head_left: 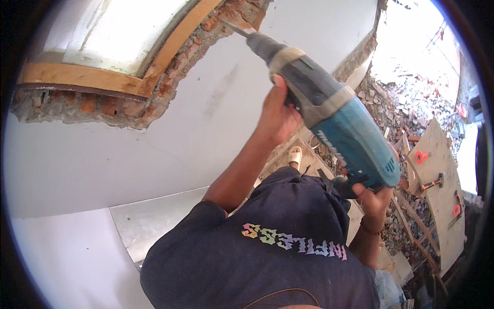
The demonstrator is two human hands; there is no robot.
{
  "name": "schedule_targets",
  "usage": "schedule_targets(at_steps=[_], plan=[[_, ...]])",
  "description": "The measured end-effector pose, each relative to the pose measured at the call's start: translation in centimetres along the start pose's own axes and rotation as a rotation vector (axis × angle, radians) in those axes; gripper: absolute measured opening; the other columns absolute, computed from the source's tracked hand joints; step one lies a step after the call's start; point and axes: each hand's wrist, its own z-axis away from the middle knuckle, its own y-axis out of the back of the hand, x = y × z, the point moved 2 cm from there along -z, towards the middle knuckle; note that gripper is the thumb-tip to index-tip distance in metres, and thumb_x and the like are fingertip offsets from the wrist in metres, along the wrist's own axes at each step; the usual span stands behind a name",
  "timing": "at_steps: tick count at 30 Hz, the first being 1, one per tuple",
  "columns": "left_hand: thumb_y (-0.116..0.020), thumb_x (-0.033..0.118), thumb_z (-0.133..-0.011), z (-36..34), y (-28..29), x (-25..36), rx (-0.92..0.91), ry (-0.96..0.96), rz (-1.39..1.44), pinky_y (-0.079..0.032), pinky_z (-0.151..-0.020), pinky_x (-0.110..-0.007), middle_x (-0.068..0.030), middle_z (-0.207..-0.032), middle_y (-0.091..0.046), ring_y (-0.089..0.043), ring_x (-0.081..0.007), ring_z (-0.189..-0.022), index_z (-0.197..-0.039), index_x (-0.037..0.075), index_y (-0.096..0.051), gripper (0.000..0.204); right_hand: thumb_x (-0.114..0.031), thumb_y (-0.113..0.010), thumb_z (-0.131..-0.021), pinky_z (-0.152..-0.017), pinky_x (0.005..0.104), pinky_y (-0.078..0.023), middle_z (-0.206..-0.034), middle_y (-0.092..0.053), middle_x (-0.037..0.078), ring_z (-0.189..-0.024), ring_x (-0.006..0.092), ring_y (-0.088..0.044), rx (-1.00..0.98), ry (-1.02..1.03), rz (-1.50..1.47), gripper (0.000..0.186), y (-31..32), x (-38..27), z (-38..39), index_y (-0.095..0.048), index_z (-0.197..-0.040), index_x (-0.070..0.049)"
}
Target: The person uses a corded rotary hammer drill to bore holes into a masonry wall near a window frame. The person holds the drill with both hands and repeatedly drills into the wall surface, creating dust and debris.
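I hold a teal and black demolition hammer [345,134] slanting up and to the left across my front. My left hand [279,114] is closed near its front collar, on what looks like a side handle that is mostly hidden. Around the rear grip at the tool's lower end, my right hand [374,200] is closed, its fingers partly out of sight. The steel chisel bit [237,28] points at the ragged band of exposed brick [206,32] beside the window frame. Whether its tip touches the brick I cannot tell.
A wooden window frame [175,41] is at upper left, above a white wall [170,144]. Broken brick rubble [406,92] lies to the right. A plywood board [440,211] there carries a hammer [433,182] and red round items [421,157].
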Motion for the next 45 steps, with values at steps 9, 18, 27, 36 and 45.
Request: schedule_targets(at_steps=[9,18,27,36,45], plan=[[-0.039,0.075,-0.098,1.1,1.4,4.2,-0.068,-0.125,0.004,-0.041,-0.114,-0.051,-0.0094,-0.151,-0.051,-0.051,-0.029,-0.137,-0.152,0.013,-0.042,0.083,-0.014,-0.087,-0.073,-0.108,0.0397,-0.045,-0.139,-0.053,0.018,-0.129,0.0275,-0.056,-0.14,0.24,0.097,0.094,-5.8,-2.9,-0.4,-0.034,-0.149,0.004],[-0.09,0.048,-0.072,2.6,4.3,4.9,-0.509,0.193,0.641,-0.022,-0.126,-0.047,0.0017,-0.136,-0.055,-0.05,-0.0189,-0.13,-0.145,0.014,-0.05,0.09,-0.03,-0.085,-0.075,-0.06,0.0429,-0.049,-0.089,-0.047,0.016,-0.069,0.0317,-0.055,-0.586,0.515,0.665,0.095,-12.8,-2.5,2.4,-0.04,-0.157,-0.015],[-0.066,0.076,-0.084,3.6,6.5,7.9,-0.275,0.087,0.407,-0.041,-0.114,-0.057,-0.0217,-0.135,-0.054,-0.058,-0.039,-0.117,-0.145,-0.004,-0.038,0.104,-0.022,-0.09,-0.062,-0.057,0.0411,-0.048,-0.093,-0.046,0.017,-0.069,0.0308,-0.056,-0.517,0.406,0.502,0.109,-14.6,-1.9,2.6,-0.038,-0.157,-0.01],[-0.057,0.087,-0.081,3.5,8.3,10.1,-0.299,0.146,0.209,-0.057,-0.09,-0.051,-0.0238,-0.122,-0.057,-0.06,-0.0375,-0.106,-0.139,-0.007,-0.044,0.111,-0.025,-0.092,-0.066,-0.066,0.0475,-0.051,-0.099,-0.046,0.021,-0.08,0.0395,-0.057,-0.425,0.371,0.283,0.11,-18.4,3.9,4.6,-0.034,-0.159,-0.018],[-0.059,0.076,-0.087,3.8,11.5,12.4,-0.304,0.221,0.103,-0.053,-0.096,-0.051,-0.0228,-0.123,-0.057,-0.061,-0.0376,-0.106,-0.14,-0.004,-0.045,0.097,-0.009,-0.087,-0.07,-0.089,0.0451,-0.051,-0.122,-0.05,0.022,-0.107,0.0358,-0.059,-0.269,0.332,-0.043,0.109,-23.9,10.0,6.4,-0.024,-0.158,-0.008]])
